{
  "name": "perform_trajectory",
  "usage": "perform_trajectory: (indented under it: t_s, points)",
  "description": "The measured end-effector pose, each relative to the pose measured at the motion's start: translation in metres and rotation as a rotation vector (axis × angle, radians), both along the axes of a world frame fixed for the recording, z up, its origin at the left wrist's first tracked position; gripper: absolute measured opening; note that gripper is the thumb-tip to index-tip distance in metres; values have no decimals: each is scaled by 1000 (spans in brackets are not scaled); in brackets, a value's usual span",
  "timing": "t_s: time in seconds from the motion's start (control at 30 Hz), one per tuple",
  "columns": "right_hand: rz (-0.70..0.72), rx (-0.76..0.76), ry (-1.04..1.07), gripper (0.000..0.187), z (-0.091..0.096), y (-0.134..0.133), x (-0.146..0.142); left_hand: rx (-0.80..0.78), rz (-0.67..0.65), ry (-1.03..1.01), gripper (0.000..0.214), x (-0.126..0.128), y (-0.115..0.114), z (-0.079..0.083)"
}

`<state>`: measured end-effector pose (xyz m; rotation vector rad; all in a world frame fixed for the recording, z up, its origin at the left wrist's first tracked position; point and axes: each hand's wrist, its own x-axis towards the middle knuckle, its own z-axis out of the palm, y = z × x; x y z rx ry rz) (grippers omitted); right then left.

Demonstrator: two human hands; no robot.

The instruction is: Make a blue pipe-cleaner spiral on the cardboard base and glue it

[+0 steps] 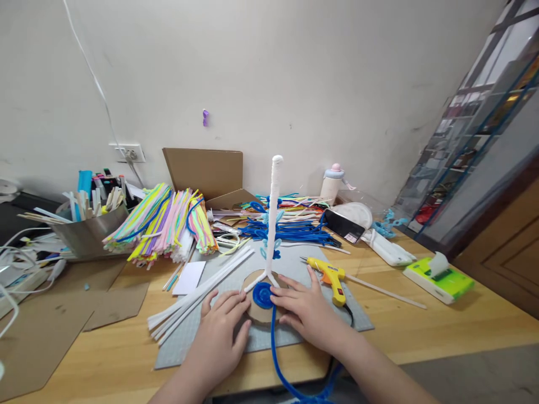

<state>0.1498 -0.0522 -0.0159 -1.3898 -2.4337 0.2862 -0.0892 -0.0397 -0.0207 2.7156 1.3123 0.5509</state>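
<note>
A round cardboard disc lies on a grey cutting mat in front of me. From it rises a tall white pipe-cleaner post on splayed white feet. A blue pipe cleaner is wound into a small flat coil on the disc, and its long tail trails over the table's near edge. My left hand rests flat on the disc's left side, fingers spread. My right hand lies on the right side, fingertips pressing at the coil's edge.
A yellow glue gun lies just right of my right hand. White pipe cleaners fan out at left, with coloured bundles and blue ones behind. A metal tub, cardboard box, phone and green tissue pack surround the mat.
</note>
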Motion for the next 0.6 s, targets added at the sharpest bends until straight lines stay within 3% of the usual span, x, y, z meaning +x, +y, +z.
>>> perform_trajectory:
  t_s: [0.1,0.23,0.33,0.6]
  points:
    - [7,-5,-6,34,2,0,1,-9,-8,22,42,5,4,3]
    - [2,-9,15,38,6,-5,-2,-68,-182,83,49,10,18,3]
    - [-24,-12,47,35,4,-8,-5,-106,-234,73,48,12,27,3]
    - [-177,49,126,24,-9,-6,-24,-61,-58,-96,23,27,42,8]
